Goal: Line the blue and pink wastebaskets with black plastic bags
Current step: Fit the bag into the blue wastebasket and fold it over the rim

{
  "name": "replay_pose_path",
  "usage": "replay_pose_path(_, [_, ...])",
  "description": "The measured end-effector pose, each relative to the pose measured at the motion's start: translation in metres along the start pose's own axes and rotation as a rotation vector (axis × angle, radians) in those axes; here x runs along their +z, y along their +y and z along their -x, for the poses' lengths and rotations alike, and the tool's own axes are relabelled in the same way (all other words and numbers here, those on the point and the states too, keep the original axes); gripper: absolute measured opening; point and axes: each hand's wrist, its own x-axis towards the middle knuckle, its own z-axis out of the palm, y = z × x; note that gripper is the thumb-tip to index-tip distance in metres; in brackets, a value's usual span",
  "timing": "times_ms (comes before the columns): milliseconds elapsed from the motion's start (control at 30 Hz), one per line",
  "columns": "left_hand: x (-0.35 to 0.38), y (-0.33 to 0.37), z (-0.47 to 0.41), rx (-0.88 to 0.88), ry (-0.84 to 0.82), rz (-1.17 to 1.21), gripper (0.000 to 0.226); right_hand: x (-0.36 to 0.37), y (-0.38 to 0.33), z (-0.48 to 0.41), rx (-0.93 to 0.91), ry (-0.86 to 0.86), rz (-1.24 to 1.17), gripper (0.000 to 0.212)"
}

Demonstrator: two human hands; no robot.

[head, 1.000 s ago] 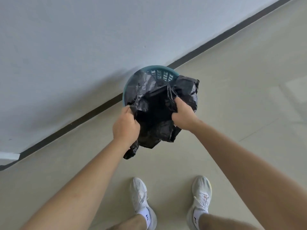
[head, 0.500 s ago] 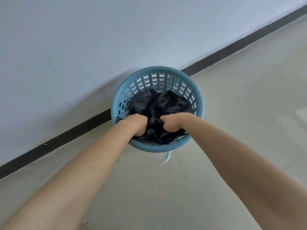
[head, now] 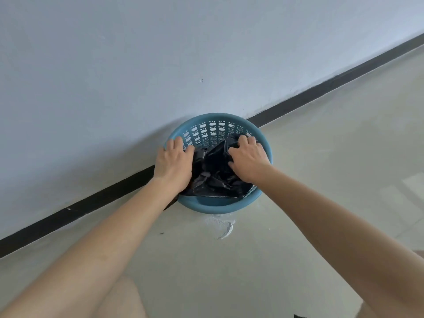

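**Hands move from basket centre out to its sides, spreading the bag**

Both hands, bunched as fists deep in the middle of the basket half a second ago, now sit spread apart at opposite sides of it, palms down, fingers extended. Camera also sits lower and closer; a bare knee now shows at bottom.

Black plastic bag (head: 214,174) lies crumpled inside the blue wastebasket (head: 220,204), filling the near and middle part of the interior. Its near edge lies against the inside of the near wall; not folded over the rim anywhere visible. Far inner wall with its perforated pattern is uncovered.

Left hand (head: 173,165) rests flat on the left side, fingertips reaching the left rim and the thumb side touching the bag. Fingers are loosely open, pressing rather than pinching; cannot tell if any film is caught underneath. Right hand (head: 249,160) is splayed on the right side, fingers curled onto the bag's upper right edge near the rim; real grip or just a press, cannot tell.

Wastebasket stands upright on the pale floor (head: 321,180), its far side touching or just beside the light wall (head: 160,53), in front of the black baseboard (head: 321,95). White smear (head: 223,227) marks the floor just in front of the basket. Pink wastebasket not in view.
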Motion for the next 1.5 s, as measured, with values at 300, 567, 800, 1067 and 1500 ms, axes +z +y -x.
replay_pose_path(300, [0.001,0.007,0.029,-0.07,-0.285,0.614,0.025,-0.001,-0.012,0.012,0.076,-0.555,-0.463,0.028])
replay_pose_path(567, [-0.009,-0.039,0.011,-0.268,0.196,0.469,0.019,-0.039,0.05,0.012,0.328,0.204,-0.346,0.025])
replay_pose_path(800, [0.002,-0.018,0.006,-0.327,0.122,0.511,0.013,-0.025,0.058,0.023,0.407,0.149,-0.382,0.007])
replay_pose_path(1067, [-0.019,-0.034,0.006,-0.131,-0.078,0.44,0.054,-0.025,0.065,0.029,0.462,0.27,-0.228,0.054])
replay_pose_path(1500, [0.016,-0.039,-0.051,-0.401,-0.046,0.951,0.033,-0.025,0.076,-0.037,0.47,0.18,-0.255,0.032])
